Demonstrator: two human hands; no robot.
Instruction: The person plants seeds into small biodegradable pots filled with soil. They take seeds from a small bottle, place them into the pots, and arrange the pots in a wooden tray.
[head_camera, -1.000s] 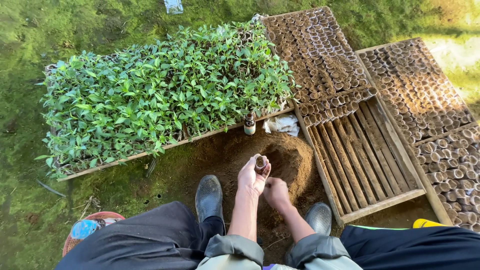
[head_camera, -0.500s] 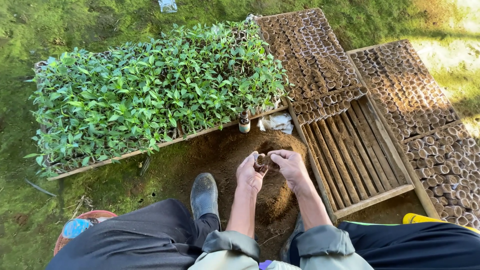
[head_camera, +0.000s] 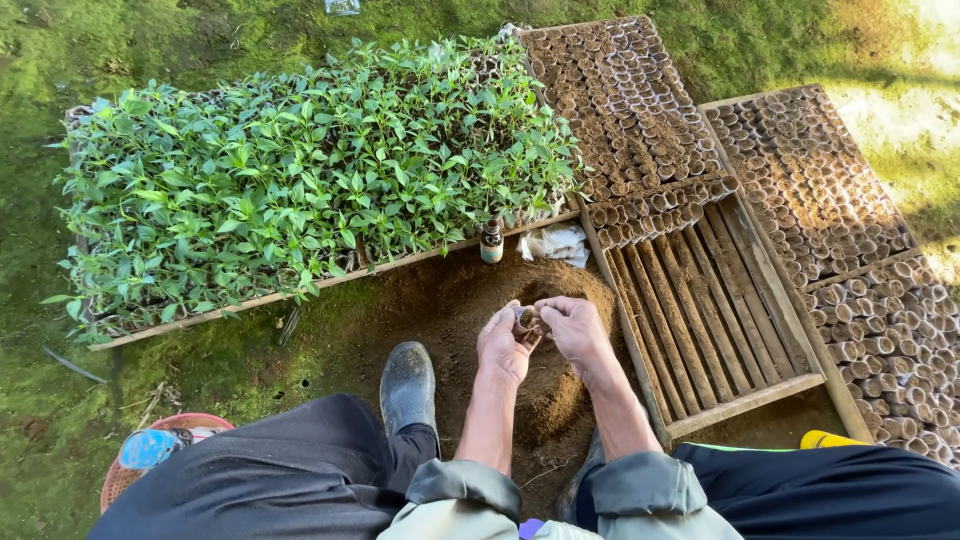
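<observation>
down at the near edge sit the person's dark trousers, grey-green sleeves and a black rubber boot (head_camera: 408, 385) planted on the brown soil heap (head_camera: 555, 385). just above it the left hand (head_camera: 505, 345) is curled narrowly around a small brown cylindrical seedling pot (head_camera: 524, 320), thumb and fingers wrapped about its wall, held over the heap. the right hand (head_camera: 573, 330) meets it from the other side, fingers bent and nearly closed, fingertips touching the pot's rim; whether it pinches soil cannot be told. beyond the hands a small brown glass bottle (head_camera: 491, 241) stands upright beside a crumpled white cloth (head_camera: 553, 243). to the right lies a slatted wooden tray (head_camera: 720, 330), partly filled at its far end with rows of little pots. farther off, a wooden tray of leafy green seedlings (head_camera: 300, 185) spreads across the mossy ground.
</observation>
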